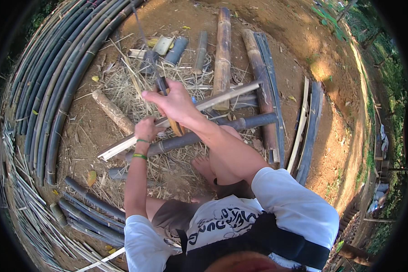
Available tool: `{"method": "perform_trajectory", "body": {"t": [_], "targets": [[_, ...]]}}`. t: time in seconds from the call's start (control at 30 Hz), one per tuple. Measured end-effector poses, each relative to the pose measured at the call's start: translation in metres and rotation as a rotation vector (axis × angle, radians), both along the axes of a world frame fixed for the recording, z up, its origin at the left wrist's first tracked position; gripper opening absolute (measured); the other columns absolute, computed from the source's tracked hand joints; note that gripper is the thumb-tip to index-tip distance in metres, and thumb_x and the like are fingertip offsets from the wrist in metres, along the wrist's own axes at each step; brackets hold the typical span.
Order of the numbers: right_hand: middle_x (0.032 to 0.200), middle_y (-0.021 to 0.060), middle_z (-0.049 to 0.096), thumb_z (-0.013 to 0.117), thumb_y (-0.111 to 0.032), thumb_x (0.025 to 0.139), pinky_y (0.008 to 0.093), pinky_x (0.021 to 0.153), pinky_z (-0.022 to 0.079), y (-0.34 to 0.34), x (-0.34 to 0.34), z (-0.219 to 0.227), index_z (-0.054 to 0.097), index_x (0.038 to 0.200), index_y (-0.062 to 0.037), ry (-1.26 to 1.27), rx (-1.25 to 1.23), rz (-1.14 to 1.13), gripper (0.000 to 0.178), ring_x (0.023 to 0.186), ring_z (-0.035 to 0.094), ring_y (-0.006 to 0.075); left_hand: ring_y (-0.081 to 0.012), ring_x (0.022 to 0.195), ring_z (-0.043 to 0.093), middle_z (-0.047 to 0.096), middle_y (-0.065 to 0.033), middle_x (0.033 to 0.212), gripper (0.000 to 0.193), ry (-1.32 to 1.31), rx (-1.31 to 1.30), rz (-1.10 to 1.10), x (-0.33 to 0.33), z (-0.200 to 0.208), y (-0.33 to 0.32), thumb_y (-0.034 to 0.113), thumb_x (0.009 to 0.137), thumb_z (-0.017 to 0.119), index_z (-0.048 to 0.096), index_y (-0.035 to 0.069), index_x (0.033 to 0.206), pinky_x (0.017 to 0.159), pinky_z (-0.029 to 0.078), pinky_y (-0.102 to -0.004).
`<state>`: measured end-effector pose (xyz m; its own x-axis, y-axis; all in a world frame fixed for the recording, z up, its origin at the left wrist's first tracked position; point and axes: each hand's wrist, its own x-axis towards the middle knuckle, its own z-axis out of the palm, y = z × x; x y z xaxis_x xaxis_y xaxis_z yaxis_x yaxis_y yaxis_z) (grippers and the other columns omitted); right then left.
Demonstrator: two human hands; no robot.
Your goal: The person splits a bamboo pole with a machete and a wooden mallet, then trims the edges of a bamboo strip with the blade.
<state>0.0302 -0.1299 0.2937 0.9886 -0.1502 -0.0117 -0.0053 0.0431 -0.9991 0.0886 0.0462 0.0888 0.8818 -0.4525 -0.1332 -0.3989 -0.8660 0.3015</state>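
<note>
My left hand (147, 128), with bands on its wrist, is closed around a long split bamboo strip (231, 94). The strip slants from lower left to upper right, its pale cut face showing at the near left end. Above it my right hand (176, 103) grips the wooden handle (176, 128) of a long knife. A dark collar (161, 83) tops the handle, and the blade seems to run away from me as a thin blurred streak. Under the strip lies a dark bamboo pole (204, 135), near my bent leg and bare foot.
Bamboo shavings (122, 86) cover the ground ahead. Long bamboo poles (61, 81) lie stacked at left, thin strips (36, 217) below them. Thick bamboo lengths (222, 54) and split pieces (309, 131) lie ahead and right. A short log (113, 111) sits left of my hands.
</note>
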Motion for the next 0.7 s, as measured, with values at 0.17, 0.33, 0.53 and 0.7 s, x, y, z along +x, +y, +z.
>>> {"method": "perform_trajectory", "body": {"t": [0.17,0.33,0.53,0.7], "targets": [[0.064,-0.0024,0.056,0.082,-0.024,0.088,0.026,0.045,0.04,-0.01,0.035,-0.008,0.057,0.086,-0.0075,-0.224,-0.061,-0.217,0.03,0.051,0.051,0.007,-0.0349,0.081,0.069,0.067,-0.009,0.093,0.042,-0.425,-0.206,0.315,0.003,0.056,0.116,0.035,0.07,0.09,0.064,0.01,0.09,0.069,0.055,-0.0467],[0.077,0.007,0.069,0.088,-0.019,0.083,0.0254,0.048,0.045,-0.023,0.091,0.011,0.059,0.084,-0.0054,-0.333,0.025,-0.515,0.032,0.054,0.055,0.0089,-0.0372,0.081,0.067,0.062,-0.0098,0.095,0.043,-0.681,-0.224,0.621,-0.033,0.06,0.17,0.03,0.072,0.089,0.06,0.01,0.096,0.068,0.053,-0.0486],[0.081,0.0086,0.067,0.09,-0.016,0.08,0.028,0.048,0.047,0.042,0.159,0.082,0.055,0.09,-0.0058,-0.417,0.401,-0.395,0.037,0.053,0.057,0.0132,-0.0398,0.091,0.063,0.059,-0.0135,0.099,0.04,-0.853,-0.337,0.832,-0.067,0.05,0.171,0.019,0.072,0.085,0.059,0.007,0.1,0.074,0.051,-0.0499],[0.078,0.0054,0.063,0.085,-0.006,0.081,0.03,0.047,0.047,0.094,0.177,0.139,0.058,0.1,-0.0032,-0.392,0.537,-0.219,0.033,0.052,0.057,0.0147,-0.0407,0.093,0.061,0.058,-0.015,0.101,0.038,-0.949,-0.259,0.969,-0.079,0.057,0.179,0.02,0.075,0.084,0.061,0.005,0.101,0.08,0.048,-0.0502]]}}
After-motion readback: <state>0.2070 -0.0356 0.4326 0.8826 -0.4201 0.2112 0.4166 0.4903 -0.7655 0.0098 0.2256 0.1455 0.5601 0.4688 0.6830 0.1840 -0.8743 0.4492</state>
